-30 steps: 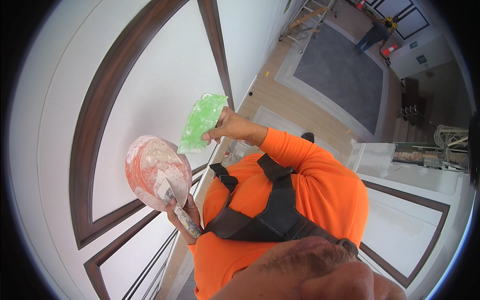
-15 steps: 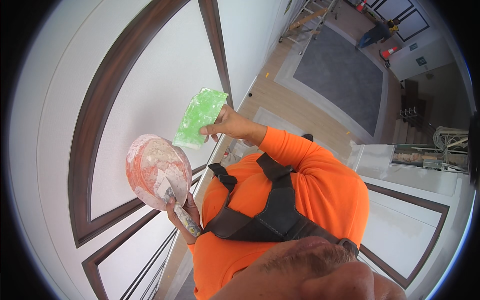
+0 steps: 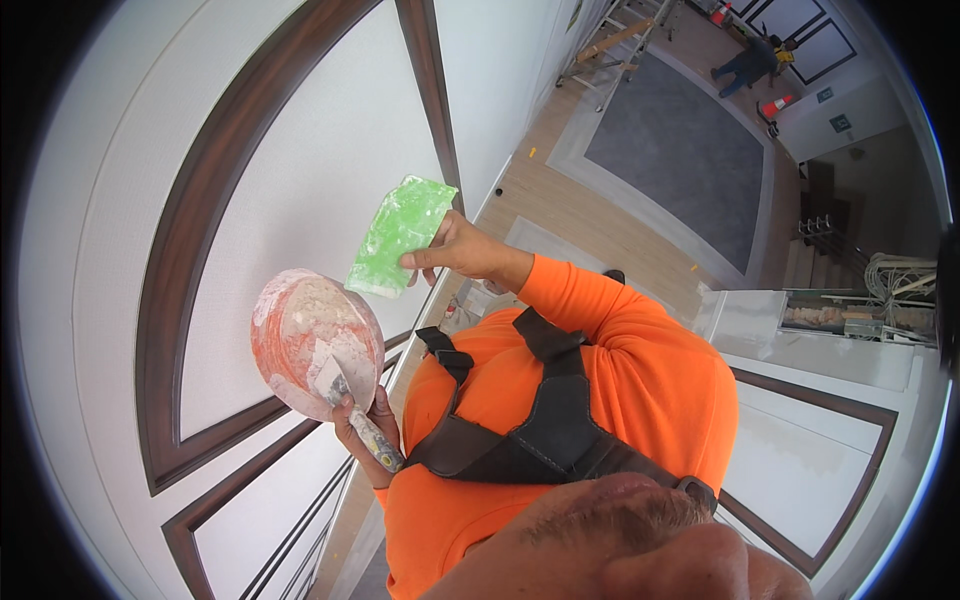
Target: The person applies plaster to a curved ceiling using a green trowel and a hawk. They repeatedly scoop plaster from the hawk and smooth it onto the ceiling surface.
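From below, my left hand [image 3: 385,418] grips a round, reddish bowl [image 3: 268,335] smeared with pale, putty-like paste [image 3: 325,300]. A putty knife [image 3: 368,432] rests against the bowl, its coated blade in the paste and its smeared handle held along the same hand. Above and to the right of the bowl, my right hand [image 3: 458,250] pinches a flat green spreader [image 3: 402,235] by its edge, thumb on the near face. White residue speckles the spreader. Its lower corner comes close to the bowl's rim; I cannot tell if they touch.
A white wall with brown moulding [image 3: 165,330] stands close at the left. Further off are a stepladder [image 3: 620,45], grey floor covering [image 3: 685,150], a traffic cone [image 3: 778,104] and a bending person [image 3: 750,65]. Loose cables [image 3: 900,285] hang at the right.
My hands, the bowl and the spreader hold nearly the same place. Far off, the other person has shifted, legs now further apart.
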